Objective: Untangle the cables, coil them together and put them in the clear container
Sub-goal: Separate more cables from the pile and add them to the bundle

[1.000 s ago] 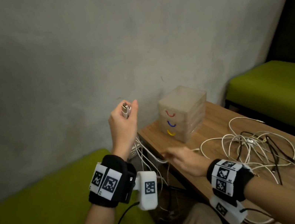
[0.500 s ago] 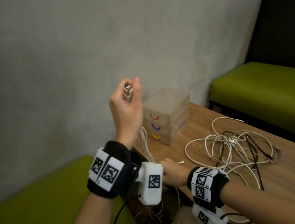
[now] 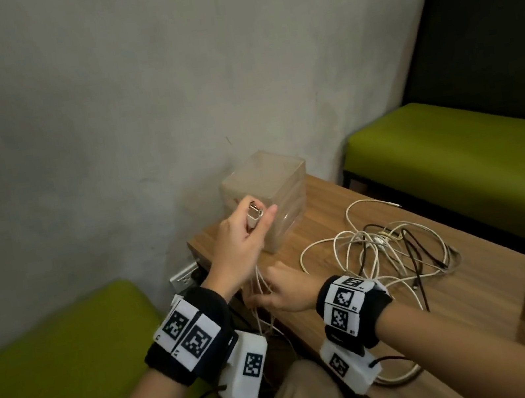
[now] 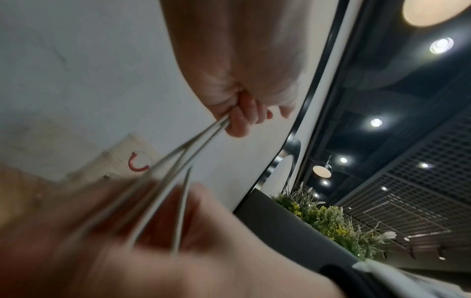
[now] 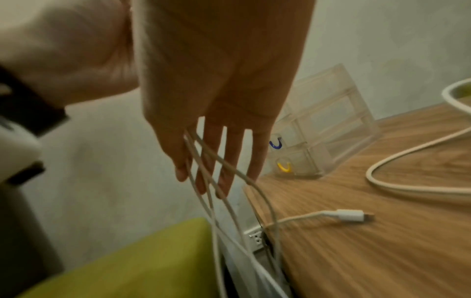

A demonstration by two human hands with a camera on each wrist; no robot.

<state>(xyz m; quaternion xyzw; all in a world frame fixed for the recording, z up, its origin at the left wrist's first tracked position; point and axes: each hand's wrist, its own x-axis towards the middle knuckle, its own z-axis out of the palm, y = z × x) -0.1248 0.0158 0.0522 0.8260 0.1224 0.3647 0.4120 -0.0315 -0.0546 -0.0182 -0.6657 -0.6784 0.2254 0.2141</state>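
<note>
My left hand [image 3: 255, 208] grips a bundle of cable plugs [image 3: 255, 218], raised in front of the clear drawer container [image 3: 272, 180] at the table's far corner. White strands [image 3: 258, 290] hang from that fist past the table's edge. My right hand [image 3: 263, 297] is lower, its fingers [image 5: 216, 177] straight, with the strands [image 5: 203, 173] running between them. In the left wrist view the cables [image 4: 193, 145] leave the fist [image 4: 239, 113] taut. A tangle of white and black cables [image 3: 384, 248] lies on the table. One white connector [image 5: 349, 215] rests near the edge.
The wooden table [image 3: 477, 284] stands against a grey wall, with a wall socket [image 3: 183, 276] beside its left corner. Green benches sit to the left [image 3: 54, 355] and to the right [image 3: 456, 159]. The container's drawers have blue [image 5: 275, 144] and yellow [image 5: 284, 167] handles.
My left hand has come down with the plugs from high against the wall to in front of the container. The right hand stays at the table's edge among the strands.
</note>
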